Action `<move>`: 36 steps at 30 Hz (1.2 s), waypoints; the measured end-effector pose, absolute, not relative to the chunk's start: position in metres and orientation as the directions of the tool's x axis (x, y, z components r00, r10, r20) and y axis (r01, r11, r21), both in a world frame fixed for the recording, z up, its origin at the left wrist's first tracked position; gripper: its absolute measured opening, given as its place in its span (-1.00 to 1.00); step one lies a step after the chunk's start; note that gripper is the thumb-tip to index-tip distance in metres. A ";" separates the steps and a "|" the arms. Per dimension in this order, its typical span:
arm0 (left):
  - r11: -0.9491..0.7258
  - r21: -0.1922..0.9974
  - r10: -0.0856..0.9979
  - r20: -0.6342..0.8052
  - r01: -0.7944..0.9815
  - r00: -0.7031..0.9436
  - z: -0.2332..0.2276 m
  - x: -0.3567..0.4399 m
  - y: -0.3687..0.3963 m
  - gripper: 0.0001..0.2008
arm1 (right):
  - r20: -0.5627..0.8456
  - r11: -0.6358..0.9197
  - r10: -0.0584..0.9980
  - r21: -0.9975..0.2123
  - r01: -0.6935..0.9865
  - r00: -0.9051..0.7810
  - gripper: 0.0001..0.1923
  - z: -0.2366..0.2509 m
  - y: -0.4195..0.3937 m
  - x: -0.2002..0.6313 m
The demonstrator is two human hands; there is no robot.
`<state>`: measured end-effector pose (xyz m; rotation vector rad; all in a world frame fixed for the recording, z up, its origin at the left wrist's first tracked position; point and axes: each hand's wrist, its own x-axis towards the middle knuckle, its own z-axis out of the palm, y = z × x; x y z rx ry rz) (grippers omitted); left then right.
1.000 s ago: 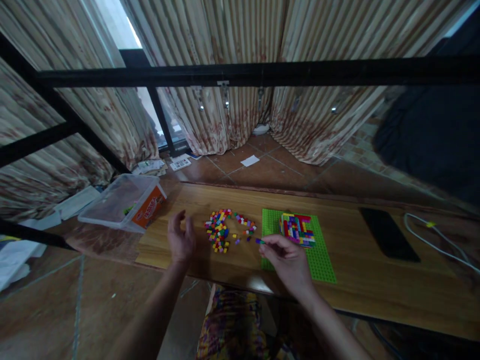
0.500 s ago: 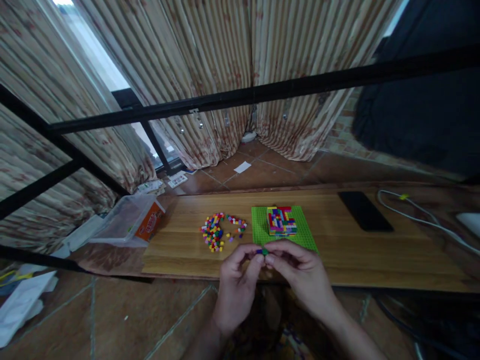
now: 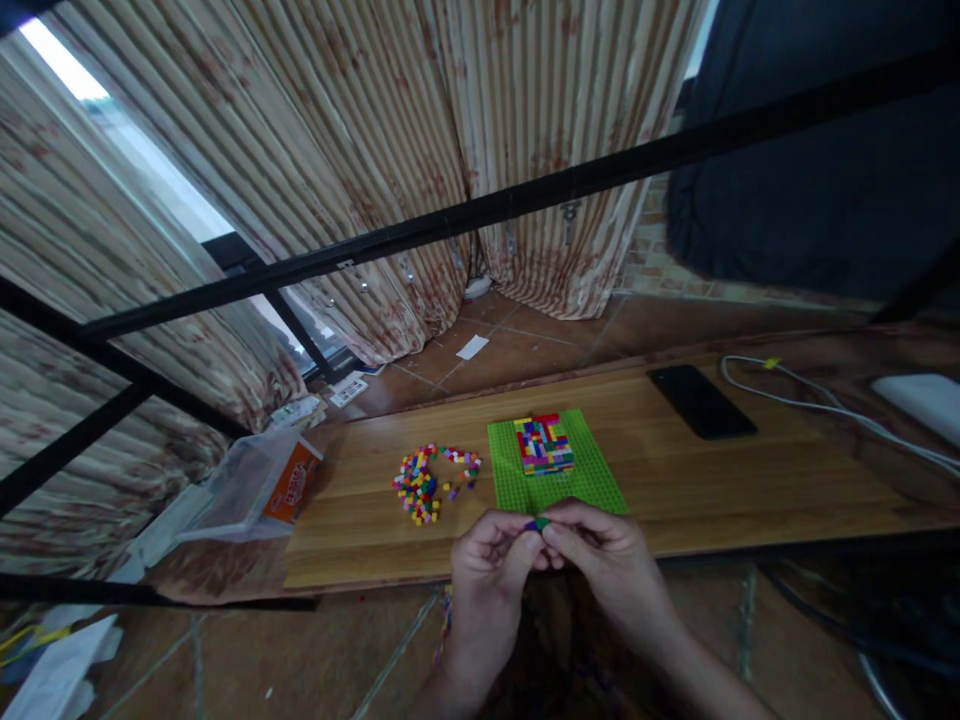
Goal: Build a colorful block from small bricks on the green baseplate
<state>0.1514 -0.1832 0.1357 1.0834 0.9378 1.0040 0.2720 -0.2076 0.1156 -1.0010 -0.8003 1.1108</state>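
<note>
My left hand (image 3: 491, 570) pinches a small blue-purple brick (image 3: 532, 525) between thumb and forefinger. Touching it is a green brick (image 3: 542, 523), gripped by the fingertips of my right hand (image 3: 600, 550). Both hands meet over the front edge of the table; whether the two bricks are joined I cannot tell. Just beyond them lies a green baseplate (image 3: 600, 480), bearing a multicoloured block structure (image 3: 546, 446) of stacked bricks. To the left of the plate a loose pile of small coloured bricks (image 3: 418, 483) spreads over the wood.
The wooden table (image 3: 345, 500) carries a black phone (image 3: 702, 402) at the right, beside a white cable (image 3: 814, 398) and a white device (image 3: 919, 405). A clear plastic box (image 3: 232, 490) with an orange label stands at the left end. A black rail (image 3: 450, 220) crosses behind the table.
The view has tilted, so the table slants and its objects appear shifted left. Both hands keep the same pinch on the small bricks.
</note>
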 end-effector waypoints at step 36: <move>0.372 0.928 0.920 -0.367 -0.010 0.137 0.046 0.135 -0.152 -0.77 | 0.348 0.142 0.933 -0.591 0.794 0.093 -0.85 0.062 -0.071 0.373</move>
